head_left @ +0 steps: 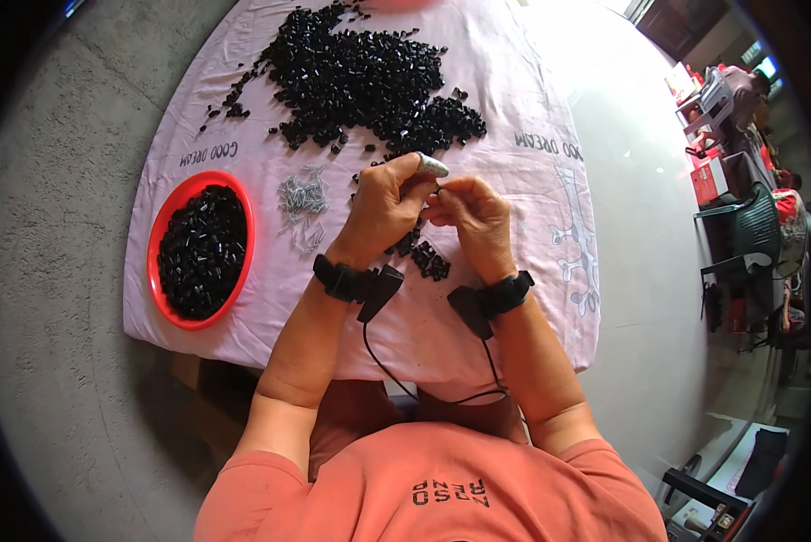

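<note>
The one view comes from the camera on my head, looking steeply down at my own lap and the table in front of me. My forearms enter from the near edge and my left hand [383,203] and right hand [474,217] meet close to the middle, fairly near the lens. The fisheye bends the pink cloth [532,190] toward the rim and darkens the corners. Far right, it catches chairs [749,237] well away; near the bottom, my orange shirt [433,492] fills the frame
</note>
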Demonstrator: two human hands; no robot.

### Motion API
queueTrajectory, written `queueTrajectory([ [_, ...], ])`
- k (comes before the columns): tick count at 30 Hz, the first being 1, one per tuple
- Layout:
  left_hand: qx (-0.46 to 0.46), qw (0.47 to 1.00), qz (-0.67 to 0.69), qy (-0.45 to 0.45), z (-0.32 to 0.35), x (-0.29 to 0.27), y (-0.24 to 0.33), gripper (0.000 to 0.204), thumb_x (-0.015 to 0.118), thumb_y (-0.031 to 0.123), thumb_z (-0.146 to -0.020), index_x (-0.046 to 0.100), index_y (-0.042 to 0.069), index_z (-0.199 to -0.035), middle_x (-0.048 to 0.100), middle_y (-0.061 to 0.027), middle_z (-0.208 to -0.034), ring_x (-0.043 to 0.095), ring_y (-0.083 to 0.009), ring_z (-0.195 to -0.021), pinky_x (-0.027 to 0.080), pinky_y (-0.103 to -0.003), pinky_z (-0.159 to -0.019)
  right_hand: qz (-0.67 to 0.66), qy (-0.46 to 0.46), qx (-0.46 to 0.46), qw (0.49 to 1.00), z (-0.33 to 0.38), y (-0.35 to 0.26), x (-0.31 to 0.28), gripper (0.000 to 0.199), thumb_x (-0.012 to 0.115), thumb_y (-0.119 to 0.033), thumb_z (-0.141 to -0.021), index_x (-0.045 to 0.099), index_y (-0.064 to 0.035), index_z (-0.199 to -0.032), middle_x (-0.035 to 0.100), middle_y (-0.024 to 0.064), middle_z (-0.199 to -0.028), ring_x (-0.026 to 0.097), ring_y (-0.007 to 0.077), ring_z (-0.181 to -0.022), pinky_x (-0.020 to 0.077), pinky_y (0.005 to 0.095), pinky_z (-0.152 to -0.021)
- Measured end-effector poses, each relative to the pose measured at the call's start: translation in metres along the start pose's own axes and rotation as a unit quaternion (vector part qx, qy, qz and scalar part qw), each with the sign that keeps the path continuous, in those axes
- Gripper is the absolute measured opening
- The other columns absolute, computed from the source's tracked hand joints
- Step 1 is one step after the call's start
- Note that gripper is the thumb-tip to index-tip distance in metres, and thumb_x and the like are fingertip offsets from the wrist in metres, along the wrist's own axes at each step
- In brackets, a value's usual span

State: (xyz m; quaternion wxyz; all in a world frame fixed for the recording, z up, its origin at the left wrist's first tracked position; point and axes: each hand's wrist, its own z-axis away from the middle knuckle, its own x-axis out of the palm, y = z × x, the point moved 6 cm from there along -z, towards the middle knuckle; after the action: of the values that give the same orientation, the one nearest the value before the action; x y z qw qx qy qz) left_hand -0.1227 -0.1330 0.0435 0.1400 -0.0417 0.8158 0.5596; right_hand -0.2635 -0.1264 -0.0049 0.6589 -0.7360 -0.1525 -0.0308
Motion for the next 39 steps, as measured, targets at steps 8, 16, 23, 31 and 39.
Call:
queueTrajectory([
  [8, 0.06, 0.997, -0.032, 0.027, 0.003, 0.0, 0.009, 0.022, 0.064, -0.003, -0.083, 0.068, 0.003, -0.104, 0.067, -0.0101, -0.083, 0.068, -0.0173, -0.073, 0.053, -0.029, -0.065, 0.002, 0.003, 0.039, 0.999, 0.005, 0.0, -0.002, 0.011, 0.057, -0.006, -0.098, 0.06, 0.0004, -0.106, 0.071, 0.0088, -0.091, 0.072, 0.017, -0.081, 0.058, 0.025, -0.069],
  [16, 0.105, 0.989, -0.079, 0.07, 0.007, -0.001, 0.009, 0.024, 0.065, 0.0, -0.082, 0.067, 0.004, -0.106, 0.064, -0.0114, -0.081, 0.065, -0.0248, -0.072, 0.052, -0.034, -0.066, 0.051, -0.001, 0.07, 0.996, 0.0, -0.013, -0.001, 0.016, 0.062, -0.012, -0.096, 0.066, 0.0015, -0.103, 0.072, 0.0085, -0.092, 0.072, 0.0148, -0.081, 0.0564, 0.0235, -0.066],
  [23, 0.137, 0.974, -0.148, 0.101, 0.003, -0.01, 0.016, 0.028, 0.069, 0.0, -0.079, 0.066, 0.001, -0.107, 0.065, -0.0134, -0.094, 0.066, -0.0246, -0.086, 0.053, -0.033, -0.076, 0.033, -0.004, 0.045, 0.998, -0.021, -0.019, 0.007, 0.015, 0.062, -0.012, -0.096, 0.067, 0.0004, -0.103, 0.072, 0.008, -0.092, 0.07, 0.0114, -0.078, 0.0558, 0.023, -0.064],
  [31, 0.15, 0.964, -0.203, 0.081, 0.001, -0.009, 0.014, 0.037, 0.073, 0.002, -0.074, 0.065, 0.003, -0.11, 0.062, -0.0138, -0.095, 0.062, -0.0295, -0.09, 0.05, -0.036, -0.078, -0.043, 0.011, 0.064, 0.997, -0.024, -0.006, 0.005, 0.016, 0.062, -0.013, -0.096, 0.067, -0.0006, -0.105, 0.073, 0.0094, -0.095, 0.069, 0.0124, -0.08, 0.0568, 0.0241, -0.068],
  [39, 0.146, 0.961, -0.219, 0.081, -0.001, -0.009, 0.007, 0.034, 0.071, 0.0, -0.074, 0.066, 0.003, -0.108, 0.063, -0.0122, -0.093, 0.063, -0.0269, -0.085, 0.052, -0.035, -0.075, -0.119, -0.016, 0.099, 0.988, -0.022, 0.007, 0.011, 0.019, 0.062, -0.016, -0.096, 0.067, -0.0014, -0.107, 0.072, 0.0091, -0.098, 0.069, 0.0129, -0.085, 0.0575, 0.026, -0.075],
])
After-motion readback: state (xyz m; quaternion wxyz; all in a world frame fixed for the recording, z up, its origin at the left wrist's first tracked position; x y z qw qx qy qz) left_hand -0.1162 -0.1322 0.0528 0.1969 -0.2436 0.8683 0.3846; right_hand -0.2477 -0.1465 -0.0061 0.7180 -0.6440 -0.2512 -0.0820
